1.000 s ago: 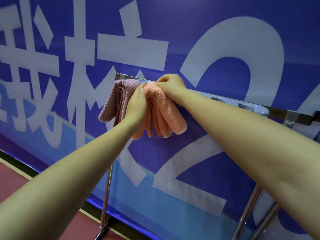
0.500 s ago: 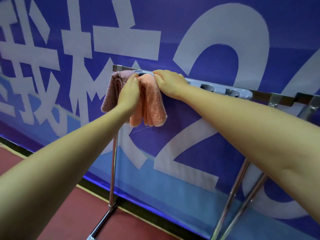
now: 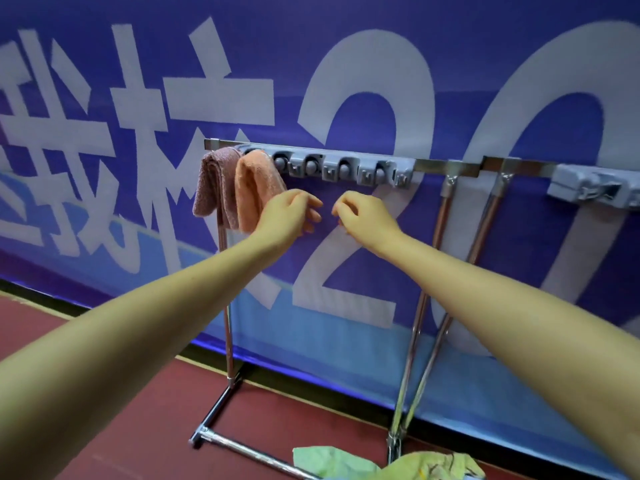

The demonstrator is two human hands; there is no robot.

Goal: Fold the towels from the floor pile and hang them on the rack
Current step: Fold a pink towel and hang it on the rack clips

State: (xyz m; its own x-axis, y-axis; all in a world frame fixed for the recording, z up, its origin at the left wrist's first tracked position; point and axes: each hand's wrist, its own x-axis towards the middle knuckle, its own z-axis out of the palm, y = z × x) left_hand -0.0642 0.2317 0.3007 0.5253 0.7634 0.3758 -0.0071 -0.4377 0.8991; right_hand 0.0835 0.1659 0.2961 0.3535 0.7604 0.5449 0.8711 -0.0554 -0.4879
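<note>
Both my hands hang in front of the rack [image 3: 446, 164], loosely curled and holding nothing. My left hand [image 3: 291, 213] is just beside the orange towel [image 3: 254, 188], my right hand [image 3: 363, 213] a bit apart, with free space between them. The nubby mauve towel [image 3: 214, 181] and the fluffy orange one droop folded off the rack's left end, side by side. Rest of the shiny chrome bar is bare grey plastic clips [image 3: 346, 169]. Crumpled yellow-green towels [image 3: 381, 465] sit on the red floor [image 3: 131, 427] by the rack's foot.
</note>
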